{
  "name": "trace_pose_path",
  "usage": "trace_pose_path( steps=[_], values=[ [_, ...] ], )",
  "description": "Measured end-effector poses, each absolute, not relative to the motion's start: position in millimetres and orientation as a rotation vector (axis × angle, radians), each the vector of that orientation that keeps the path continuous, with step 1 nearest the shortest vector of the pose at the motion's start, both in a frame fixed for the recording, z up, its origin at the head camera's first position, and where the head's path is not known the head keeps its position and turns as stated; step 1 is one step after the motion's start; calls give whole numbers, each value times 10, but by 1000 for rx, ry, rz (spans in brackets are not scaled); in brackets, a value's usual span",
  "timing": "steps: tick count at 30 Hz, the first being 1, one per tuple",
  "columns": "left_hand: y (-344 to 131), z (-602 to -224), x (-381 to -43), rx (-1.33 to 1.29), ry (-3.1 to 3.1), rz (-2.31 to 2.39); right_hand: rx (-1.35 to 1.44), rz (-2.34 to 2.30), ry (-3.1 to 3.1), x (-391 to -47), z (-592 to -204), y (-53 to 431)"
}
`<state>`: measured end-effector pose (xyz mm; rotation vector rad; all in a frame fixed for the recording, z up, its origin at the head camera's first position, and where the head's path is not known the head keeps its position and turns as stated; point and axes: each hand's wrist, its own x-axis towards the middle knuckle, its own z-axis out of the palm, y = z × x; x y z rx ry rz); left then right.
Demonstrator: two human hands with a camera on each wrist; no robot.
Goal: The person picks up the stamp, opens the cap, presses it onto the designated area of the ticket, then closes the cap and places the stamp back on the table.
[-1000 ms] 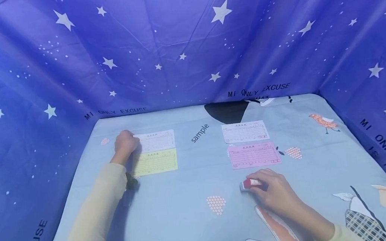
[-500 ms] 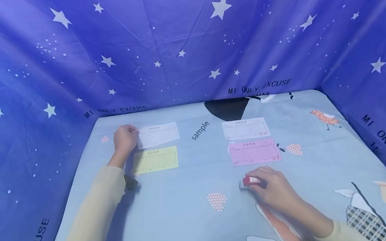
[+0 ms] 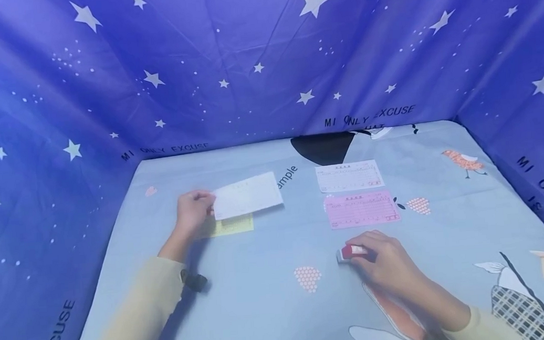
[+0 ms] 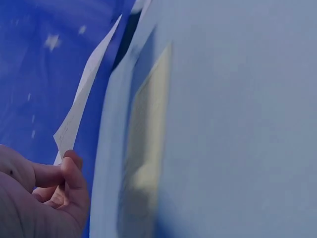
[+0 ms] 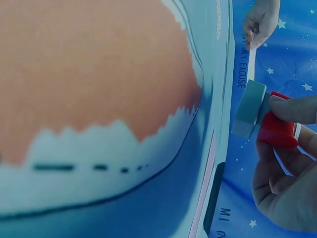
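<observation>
My left hand pinches the left edge of a white printed slip, lifted off the cloth and partly covering a yellow slip. The left wrist view shows the raised slip nearly edge-on, held between thumb and fingers. In my right hand is a red self-inking stamp with a grey end, gripped by thumb and fingers just above the cloth. Seen from the right wrist, the stamp has its grey end pointing away from the palm.
Beyond the right hand a pink slip lies below another white slip, both with a small red mark at the lower right corner. Patterned light blue cloth covers the table. Blue starry curtains stand behind and at both sides.
My left hand has picked up the white slip from above the yellow one and brought it right and nearer. The right hand, with the stamp, stays nearly still.
</observation>
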<state>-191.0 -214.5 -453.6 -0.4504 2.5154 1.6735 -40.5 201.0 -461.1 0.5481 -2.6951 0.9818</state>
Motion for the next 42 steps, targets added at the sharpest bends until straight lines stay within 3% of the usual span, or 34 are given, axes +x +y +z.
trace_pose_path(
  steps=[16, 22, 31, 42],
  values=[
    [-1228, -4913, -992, -112, 2309, 1634, 630, 1014, -2619, -396, -4581, 1927],
    [-1182, -4914, -869, -14, 2393, 1532, 634, 1022, -2633, -383, -4588, 1903],
    [-1199, -4812, -675, 402, 2891, 852, 643, 1019, -2682, -364, -4600, 1852],
    [-1316, -4794, -629, 664, 3043, 510, 776, 858, -2637, -342, -4667, 1803]
  ],
)
